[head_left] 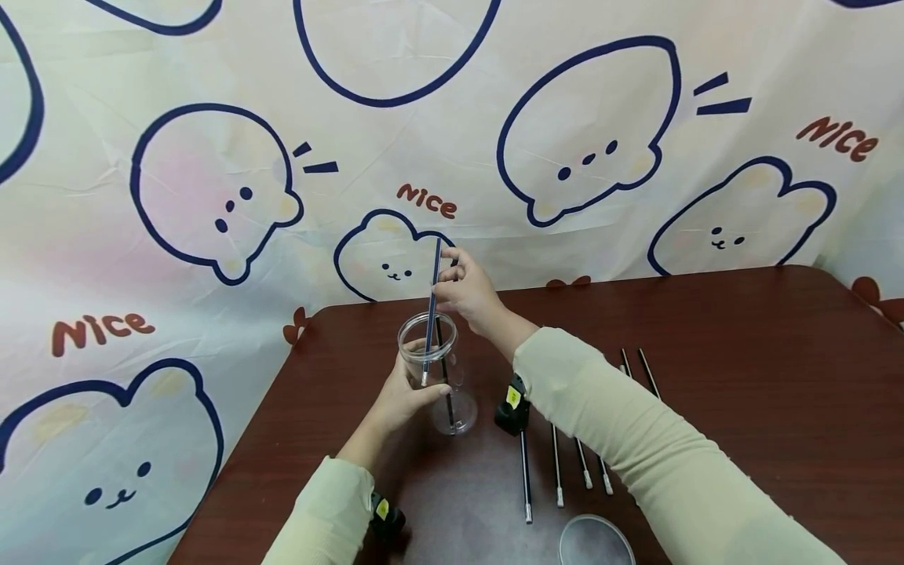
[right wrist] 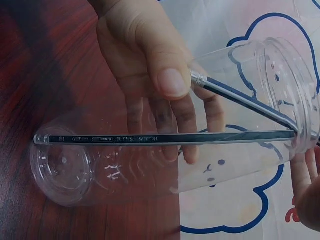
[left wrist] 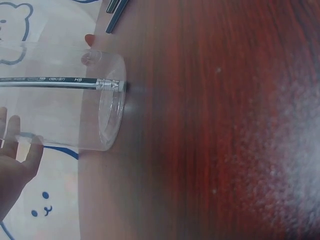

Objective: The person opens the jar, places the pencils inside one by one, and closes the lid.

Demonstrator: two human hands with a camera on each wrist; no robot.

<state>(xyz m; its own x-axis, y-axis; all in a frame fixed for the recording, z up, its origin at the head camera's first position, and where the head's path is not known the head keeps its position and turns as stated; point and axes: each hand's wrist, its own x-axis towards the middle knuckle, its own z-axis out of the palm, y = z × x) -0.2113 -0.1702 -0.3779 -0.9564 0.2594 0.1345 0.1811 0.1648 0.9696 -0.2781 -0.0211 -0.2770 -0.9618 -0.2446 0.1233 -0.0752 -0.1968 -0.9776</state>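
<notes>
My left hand (head_left: 401, 399) grips a clear plastic jar (head_left: 463, 414) around its side, the fingers behind it and the thumb across the front. One dark pencil (right wrist: 110, 139) stands inside, its eraser end down at the jar's base. Above the open mouth my right hand (head_left: 472, 292) pinches a second, blue-looking pencil (head_left: 432, 302) near its upper end. That pencil's eraser end has passed the rim and hangs inside the upper part of the jar. The right wrist view shows it slanting apart from the first pencil's lower end.
Several more dark pencils (head_left: 526, 479) lie on the brown table (head_left: 763, 377), partly under my right sleeve. A round clear lid (head_left: 596, 541) rests near the front. Behind the table hangs a cartoon-printed cloth (head_left: 233, 63).
</notes>
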